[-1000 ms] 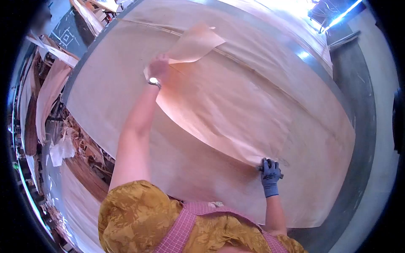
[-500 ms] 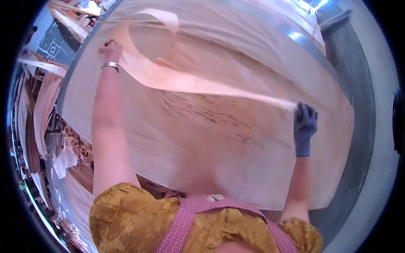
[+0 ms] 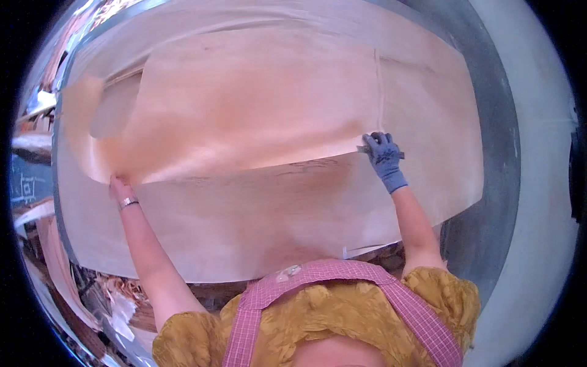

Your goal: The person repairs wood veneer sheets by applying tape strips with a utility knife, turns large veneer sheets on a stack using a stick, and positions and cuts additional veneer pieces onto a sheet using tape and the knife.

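A thin, pale wood veneer sheet (image 3: 263,104) stretches between my two hands, above a stack of similar sheets (image 3: 244,226). At its near left part, my left hand (image 3: 121,185), bare with a metal band at the wrist, pinches the edge. The sheet's left end curls up and is blurred by motion. My right hand (image 3: 383,156), in a grey-blue glove, is closed at the sheet's near right corner. A dark flat piece (image 3: 400,155) sticks out on both sides of that hand; its kind is unclear. Dark streaks mark the stack just below the sheet's near edge.
A grey ledge (image 3: 489,202) runs along the right of the stack. Torn veneer scraps (image 3: 125,290) lie at the lower left, beside a dark board with white markings (image 3: 30,183). Long strips of wood lie along the left side.
The veneer sheet, narrow and twisted before, now spreads wide over the stack. In view, both hands sit further left; the left is lower. The camera view has shifted too.
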`<state>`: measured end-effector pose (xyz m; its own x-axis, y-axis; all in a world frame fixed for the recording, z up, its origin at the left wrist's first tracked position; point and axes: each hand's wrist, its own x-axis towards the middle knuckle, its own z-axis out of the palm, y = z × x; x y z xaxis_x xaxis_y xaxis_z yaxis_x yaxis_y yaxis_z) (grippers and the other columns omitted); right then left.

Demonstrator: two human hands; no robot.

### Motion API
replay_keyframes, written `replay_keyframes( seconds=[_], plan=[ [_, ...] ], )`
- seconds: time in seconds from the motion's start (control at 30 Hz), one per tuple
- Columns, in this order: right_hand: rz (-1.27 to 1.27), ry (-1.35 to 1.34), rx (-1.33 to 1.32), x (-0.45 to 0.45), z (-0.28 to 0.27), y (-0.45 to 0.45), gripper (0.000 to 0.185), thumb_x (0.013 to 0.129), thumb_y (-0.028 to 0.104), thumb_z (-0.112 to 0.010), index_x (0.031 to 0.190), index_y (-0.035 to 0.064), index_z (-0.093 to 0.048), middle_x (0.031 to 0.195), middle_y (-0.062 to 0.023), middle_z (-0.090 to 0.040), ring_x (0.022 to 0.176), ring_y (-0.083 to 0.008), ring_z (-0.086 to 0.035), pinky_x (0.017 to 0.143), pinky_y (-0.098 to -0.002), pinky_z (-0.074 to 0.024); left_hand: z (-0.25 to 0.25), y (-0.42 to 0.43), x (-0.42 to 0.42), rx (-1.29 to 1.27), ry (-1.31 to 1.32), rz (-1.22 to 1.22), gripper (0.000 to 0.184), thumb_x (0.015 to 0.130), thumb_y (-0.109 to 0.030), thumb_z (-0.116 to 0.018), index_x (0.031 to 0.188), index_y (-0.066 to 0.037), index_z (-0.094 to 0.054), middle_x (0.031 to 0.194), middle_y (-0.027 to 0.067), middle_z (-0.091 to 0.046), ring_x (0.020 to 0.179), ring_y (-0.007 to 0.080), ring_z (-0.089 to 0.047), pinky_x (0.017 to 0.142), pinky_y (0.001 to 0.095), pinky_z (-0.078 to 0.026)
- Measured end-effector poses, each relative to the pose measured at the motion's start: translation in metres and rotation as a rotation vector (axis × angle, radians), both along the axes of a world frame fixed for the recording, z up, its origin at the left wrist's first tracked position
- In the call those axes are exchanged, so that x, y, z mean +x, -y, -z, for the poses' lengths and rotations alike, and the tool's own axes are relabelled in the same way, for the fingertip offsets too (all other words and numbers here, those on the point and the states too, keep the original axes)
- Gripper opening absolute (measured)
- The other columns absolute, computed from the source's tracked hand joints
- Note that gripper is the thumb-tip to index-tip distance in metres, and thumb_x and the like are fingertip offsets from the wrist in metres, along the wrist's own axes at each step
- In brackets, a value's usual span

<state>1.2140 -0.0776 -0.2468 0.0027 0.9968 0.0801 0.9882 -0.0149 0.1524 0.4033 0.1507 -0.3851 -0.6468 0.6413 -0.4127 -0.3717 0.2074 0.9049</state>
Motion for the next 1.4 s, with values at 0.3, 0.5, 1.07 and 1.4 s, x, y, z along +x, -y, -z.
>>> replay_keyframes(
  seconds=[0.3,0.5,1.07,1.4],
  plan=[
    [-0.004,-0.008,-0.05,0.009,0.011,0.008,0.038,0.078,0.019,-0.065,0.115,0.0223,-0.061,0.106,-0.0029,-0.058,0.098,-0.0247,-0.057,0.07,-0.0415,-0.053,-0.023,-0.002,0.067,-0.118,-0.081,-0.162,0.036,0.09,-0.018,-0.055,0.116,0.007,-0.055,0.112,0.0163,-0.061,0.096,0.0273,-0.062,0.078,0.04,-0.054],
    [-0.09,-0.153,-0.075,0.0,-0.011,0.013,0.039,0.077,0.024,-0.07,0.114,0.0147,-0.063,0.11,-0.0099,-0.06,0.1,-0.031,-0.058,0.076,-0.045,-0.0521,-0.01,0.005,0.075,-0.136,-0.242,-0.062,0.038,0.087,-0.019,-0.058,0.115,0.008,-0.056,0.108,0.0165,-0.062,0.093,0.027,-0.062,0.077,0.0392,-0.054],
    [0.225,-0.292,-0.1,-0.047,0.0,-0.042,0.07,0.083,0.044,-0.07,0.137,0.0073,-0.048,0.114,-0.0214,-0.055,0.102,-0.0377,-0.058,0.084,-0.0446,-0.0498,-0.037,0.029,0.07,-0.07,-0.284,-0.28,0.034,0.086,-0.011,-0.063,0.112,0.009,-0.052,0.105,0.0158,-0.063,0.089,0.0229,-0.063,0.074,0.0371,-0.053],
    [0.238,-0.439,-0.094,-0.04,0.006,-0.047,0.073,0.077,0.048,-0.074,0.13,0.0024,-0.053,0.115,-0.0201,-0.057,0.11,-0.0354,-0.054,0.09,-0.0435,-0.0477,-0.043,0.06,0.059,0.284,-0.243,0.133,0.041,0.078,-0.003,-0.062,0.115,0.006,-0.045,0.106,0.0163,-0.059,0.086,0.0256,-0.061,0.065,0.0372,-0.054]
  ],
)
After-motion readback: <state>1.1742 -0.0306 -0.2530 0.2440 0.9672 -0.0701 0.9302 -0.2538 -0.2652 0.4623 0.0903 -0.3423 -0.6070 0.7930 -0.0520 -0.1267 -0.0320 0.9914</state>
